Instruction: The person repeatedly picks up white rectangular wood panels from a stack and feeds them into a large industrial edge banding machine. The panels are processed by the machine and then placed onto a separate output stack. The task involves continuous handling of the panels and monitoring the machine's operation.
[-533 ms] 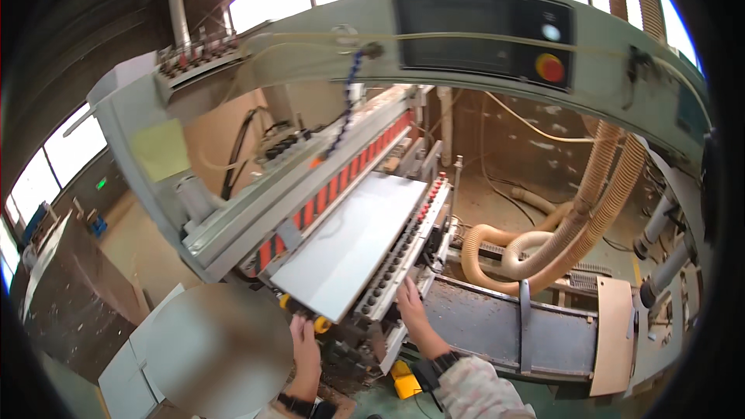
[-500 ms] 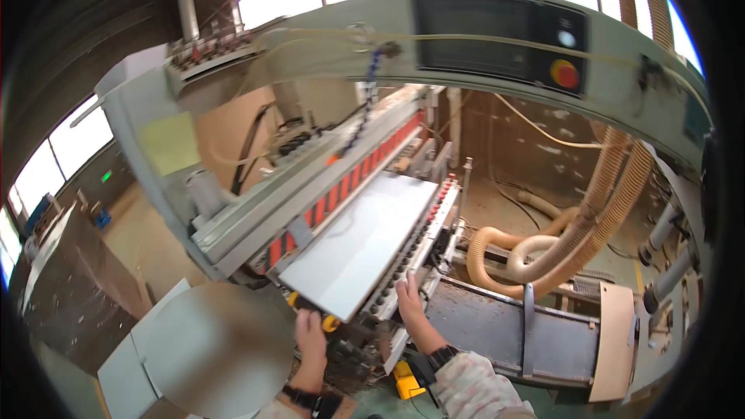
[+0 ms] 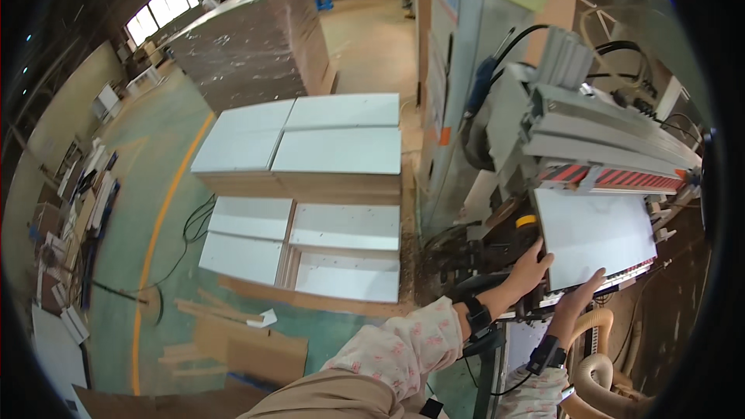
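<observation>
A white rectangular panel [image 3: 597, 237] lies on the bed of a large grey machine [image 3: 613, 136], beneath a rail with red and black stripes. My left hand [image 3: 529, 271] is at the panel's left edge, close to the near corner, with its fingers closed around that edge. At the near edge my right hand [image 3: 578, 299] holds the panel, its thumb over the top and its other fingers mostly hidden below. Both wrists wear dark straps with small devices.
Stacks of white panels [image 3: 337, 151] stand on the floor to the left, with a tall wrapped stack [image 3: 244, 46] behind them. Flat cardboard [image 3: 256, 353] and strips lie nearer. Ribbed hoses [image 3: 594, 372] coil at lower right. A thin black cable crosses the floor.
The view has swung left, bringing the floor stacks into full sight. My right hand has come from beside the machine's rail onto the panel's near edge; my left hand now grips its left edge.
</observation>
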`<state>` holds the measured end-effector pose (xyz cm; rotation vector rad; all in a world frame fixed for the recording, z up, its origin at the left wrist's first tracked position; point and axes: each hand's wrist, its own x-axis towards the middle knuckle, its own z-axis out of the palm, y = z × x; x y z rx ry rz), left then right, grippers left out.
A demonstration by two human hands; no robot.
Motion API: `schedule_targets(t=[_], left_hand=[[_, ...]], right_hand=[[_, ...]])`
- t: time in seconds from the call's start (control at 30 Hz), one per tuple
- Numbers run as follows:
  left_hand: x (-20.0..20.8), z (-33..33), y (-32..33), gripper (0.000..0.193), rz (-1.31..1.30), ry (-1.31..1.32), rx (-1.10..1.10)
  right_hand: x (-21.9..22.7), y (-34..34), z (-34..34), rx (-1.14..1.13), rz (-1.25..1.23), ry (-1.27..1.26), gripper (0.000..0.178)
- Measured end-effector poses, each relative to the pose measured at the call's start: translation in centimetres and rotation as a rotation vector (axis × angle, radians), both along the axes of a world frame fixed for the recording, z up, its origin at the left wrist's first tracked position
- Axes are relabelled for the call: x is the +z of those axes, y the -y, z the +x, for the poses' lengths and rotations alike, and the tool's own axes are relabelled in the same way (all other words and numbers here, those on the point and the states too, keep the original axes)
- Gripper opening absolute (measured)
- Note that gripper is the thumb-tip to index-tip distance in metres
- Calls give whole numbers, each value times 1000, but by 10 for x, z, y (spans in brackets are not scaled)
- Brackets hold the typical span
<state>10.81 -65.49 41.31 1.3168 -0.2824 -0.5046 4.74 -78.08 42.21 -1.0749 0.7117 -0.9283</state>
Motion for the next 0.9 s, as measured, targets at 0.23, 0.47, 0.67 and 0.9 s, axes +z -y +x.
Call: schedule_targets(t=[0.23,0.47,0.67,0.9], left_hand=[[-109,-23,-135,39,-417,-197,390],[-448,-186,-390,12,186,-735,436],[-587,-142,-516,16,178,-1328,797],[-698,-18,-559,35,145,-1336,898]], right_hand=[[-49,-128,-58,233,-950,-21,53],[-334,-243,-85,986,565,-833,57],[-554,-277,-50,736,913,-744,68],[-708,-318,53,727,561,-984,71]])
